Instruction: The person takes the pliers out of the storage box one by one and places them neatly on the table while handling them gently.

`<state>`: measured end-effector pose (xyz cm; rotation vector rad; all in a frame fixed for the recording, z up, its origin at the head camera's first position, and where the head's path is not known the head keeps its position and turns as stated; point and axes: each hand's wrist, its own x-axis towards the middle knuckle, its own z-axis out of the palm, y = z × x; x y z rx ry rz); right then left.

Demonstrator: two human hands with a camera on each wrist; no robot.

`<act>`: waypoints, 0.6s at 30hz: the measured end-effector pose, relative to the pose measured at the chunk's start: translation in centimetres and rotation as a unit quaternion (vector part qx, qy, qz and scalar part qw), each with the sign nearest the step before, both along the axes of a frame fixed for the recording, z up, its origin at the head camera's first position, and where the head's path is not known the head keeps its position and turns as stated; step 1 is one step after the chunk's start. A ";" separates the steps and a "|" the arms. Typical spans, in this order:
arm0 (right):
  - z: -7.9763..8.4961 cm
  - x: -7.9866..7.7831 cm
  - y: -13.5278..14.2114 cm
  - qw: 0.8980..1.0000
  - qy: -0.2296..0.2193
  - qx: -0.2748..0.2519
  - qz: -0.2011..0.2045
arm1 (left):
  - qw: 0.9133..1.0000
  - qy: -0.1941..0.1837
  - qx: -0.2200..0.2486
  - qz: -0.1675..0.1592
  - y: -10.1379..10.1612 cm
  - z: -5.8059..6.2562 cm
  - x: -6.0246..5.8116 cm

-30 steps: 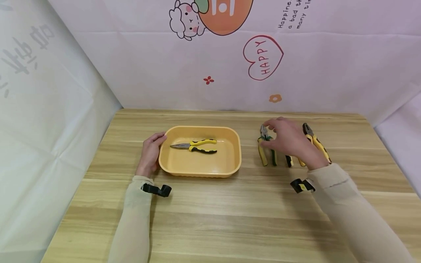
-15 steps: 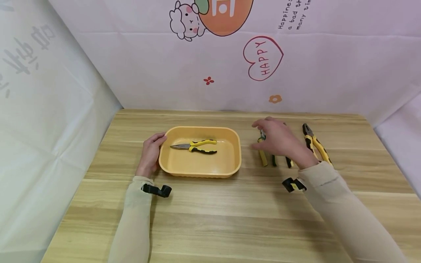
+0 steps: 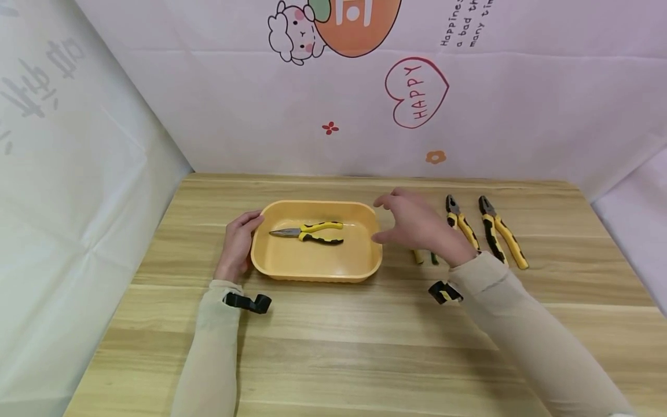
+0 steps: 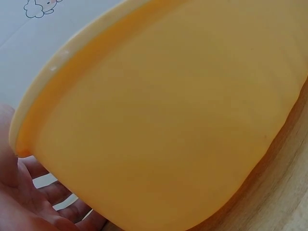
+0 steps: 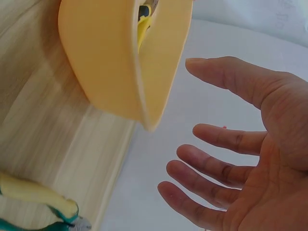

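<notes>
A yellow plastic bin (image 3: 316,272) stands on the table with needle-nose pliers (image 3: 312,231) lying inside, their handles spread. My left hand (image 3: 238,243) holds the bin's left end, thumb at the rim and fingers along the outer wall, as the left wrist view (image 4: 53,197) also shows. My right hand (image 3: 417,226) is at the bin's right rim, its thumb and fingers spread apart with nothing between them. Beneath its wrist lie green-and-yellow pliers (image 5: 38,192), mostly hidden in the head view.
Two yellow-and-black pliers lie further right: the nearer combination pliers (image 3: 461,220), partly covered by the right forearm, and the outer pliers (image 3: 497,231). A printed white cloth (image 3: 260,127) rises behind the wooden table (image 3: 333,341).
My right hand has moved left, from over the green-and-yellow pliers to the bin's right rim, uncovering the yellow-and-black pliers. My left hand and the bin have stayed put.
</notes>
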<state>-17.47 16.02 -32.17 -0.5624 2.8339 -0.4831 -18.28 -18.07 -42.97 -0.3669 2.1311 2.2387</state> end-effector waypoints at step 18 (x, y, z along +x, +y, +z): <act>0.5 -0.3 -3.9 0.999 -0.008 0.012 0.037 | 1.000 0.006 0.001 0.005 0.1 -0.4 0.1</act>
